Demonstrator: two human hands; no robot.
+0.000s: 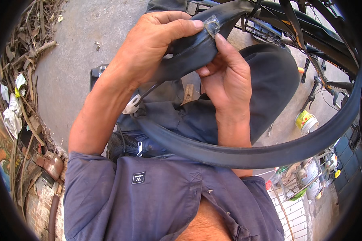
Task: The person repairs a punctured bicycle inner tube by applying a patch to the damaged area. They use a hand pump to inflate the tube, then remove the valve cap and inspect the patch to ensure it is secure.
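Note:
A black bicycle inner tube [245, 156] loops across my lap and up between my two hands. On its upper stretch sits a small patch [211, 26] under crinkled clear film. My left hand [149, 38] is closed round the tube left of the patch, its thumb tip at the film's edge. From the right, my right hand [229, 76] grips the tube with its thumb just below the patch; some of its fingers are hidden behind the rubber. A white plastic piece [132, 104] with a thin black stem shows near my left forearm.
Bicycle parts [297, 32] with a dark frame fill the upper right. A yellow-and-white tub [306, 122] stands on the concrete floor [76, 52] at the right. Dry sticks and scraps [24, 88] are heaped along the left. A metal rack [303, 186] with bags is at the lower right.

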